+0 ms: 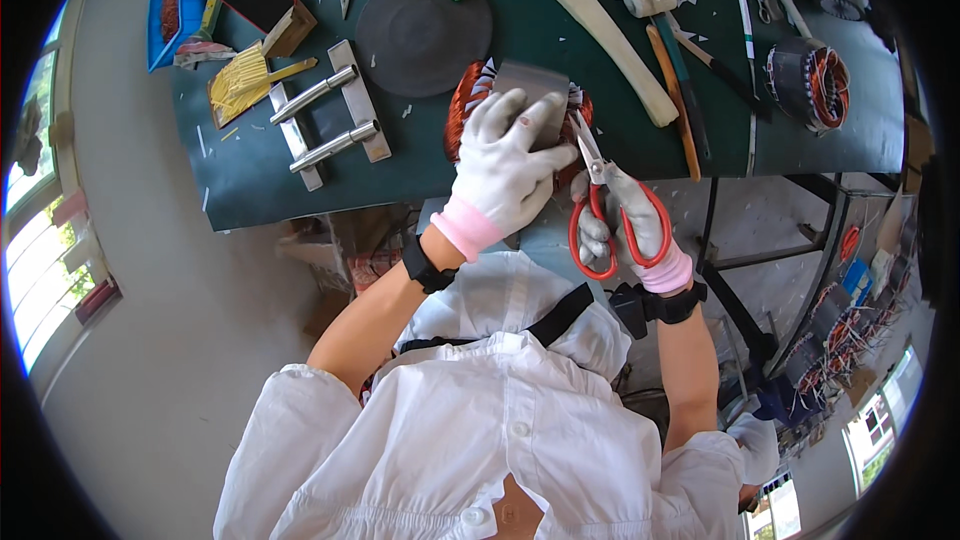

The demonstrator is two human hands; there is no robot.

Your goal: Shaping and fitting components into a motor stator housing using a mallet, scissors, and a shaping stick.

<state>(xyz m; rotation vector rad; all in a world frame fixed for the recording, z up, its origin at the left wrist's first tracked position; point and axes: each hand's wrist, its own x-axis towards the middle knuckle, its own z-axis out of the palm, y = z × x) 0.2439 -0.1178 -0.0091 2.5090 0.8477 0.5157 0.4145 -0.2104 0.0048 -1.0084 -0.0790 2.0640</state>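
Observation:
A motor stator [532, 78], with a grey steel core and orange-red copper windings at both ends, lies on its side near the front edge of the bench. My left hand [505, 160], in a white glove with a pink cuff, grips it from above, fingers bent over the core. White insulation slips stick up among the windings. My right hand [622, 220], gloved alike, holds scissors [590, 144] by their red loop handles. Their blades point up and away from me, beside the stator's right-hand winding. Whether the tips touch anything there, I cannot tell.
On the green bench [240, 195] stand a metal frame with two rods [330, 115], a round dark disc [424, 35] and a wooden bundle of yellow strips [238, 85]. Rightward lie a curved pale stick [600, 30], a mallet [650, 0] and another stator [808, 85].

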